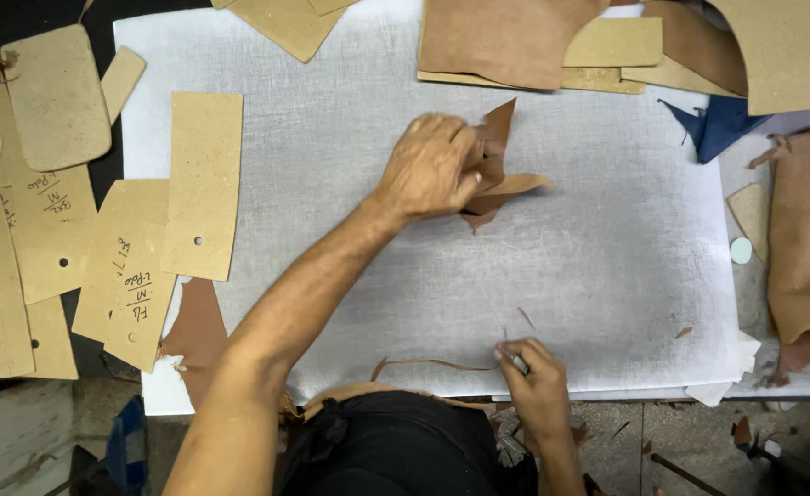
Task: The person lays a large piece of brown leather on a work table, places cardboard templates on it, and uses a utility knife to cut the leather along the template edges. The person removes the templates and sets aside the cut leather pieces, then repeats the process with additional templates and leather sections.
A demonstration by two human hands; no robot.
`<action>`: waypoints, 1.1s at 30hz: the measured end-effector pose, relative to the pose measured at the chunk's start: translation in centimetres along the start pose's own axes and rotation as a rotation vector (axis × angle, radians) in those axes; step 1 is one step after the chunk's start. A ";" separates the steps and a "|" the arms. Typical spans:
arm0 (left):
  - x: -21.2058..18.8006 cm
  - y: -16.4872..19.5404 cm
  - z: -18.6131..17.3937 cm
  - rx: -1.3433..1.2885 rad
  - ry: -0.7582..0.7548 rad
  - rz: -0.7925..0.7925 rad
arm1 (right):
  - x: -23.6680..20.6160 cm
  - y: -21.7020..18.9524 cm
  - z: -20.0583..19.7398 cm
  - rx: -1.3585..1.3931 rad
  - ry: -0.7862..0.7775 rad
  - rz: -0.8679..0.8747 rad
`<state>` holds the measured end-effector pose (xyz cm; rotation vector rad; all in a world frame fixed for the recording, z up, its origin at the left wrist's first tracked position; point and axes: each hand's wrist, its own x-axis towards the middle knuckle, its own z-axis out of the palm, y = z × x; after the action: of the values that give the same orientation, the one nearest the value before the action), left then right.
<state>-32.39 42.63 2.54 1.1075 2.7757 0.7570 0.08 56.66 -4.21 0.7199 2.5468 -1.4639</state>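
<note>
A big white tabletop (607, 276) fills most of the view. On its left side lie many flat tan card shapes (204, 184), some with small round holes and some with pen marks on them. They overlap each other and hang over the left edge. Along the top edge sit more card pieces and a wide sheet of brown leather (501, 37). At the right edge lies a folded brown leather piece (804, 248), and just above it a dark blue scrap (717, 124). Another brown leather bit (198, 331) peeks out from under the cards at the lower left.

The left hand (428, 165) reaches out to the middle of the tabletop. Its grip is closed on a small bunch of brown leather scraps (497, 179), which stick out to the right of the fingers and rest on the white top.

The right hand (533, 377) sits at the near edge. Its grip is pinched tight around a small thin tool (515, 360); I cannot tell what kind. A thin curly leather strip (423, 365) lies just left of it. Tiny brown bits (685, 332) lie nearby.
</note>
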 end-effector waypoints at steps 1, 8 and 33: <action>-1.2 0.0 0.8 -0.036 -0.064 -0.123 | -1.6 0.0 0.1 -0.002 0.046 0.059; -1.5 1.7 3.7 -0.238 -0.210 -0.162 | -3.8 -0.6 2.1 0.007 0.204 -0.123; -25.1 -8.0 2.3 -0.165 0.035 -0.680 | 8.3 -9.6 8.7 -0.411 0.164 -0.354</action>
<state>-18.32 22.11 -6.29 0.0905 2.7586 0.8741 -12.76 48.18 -4.00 0.3518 3.0837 -0.9217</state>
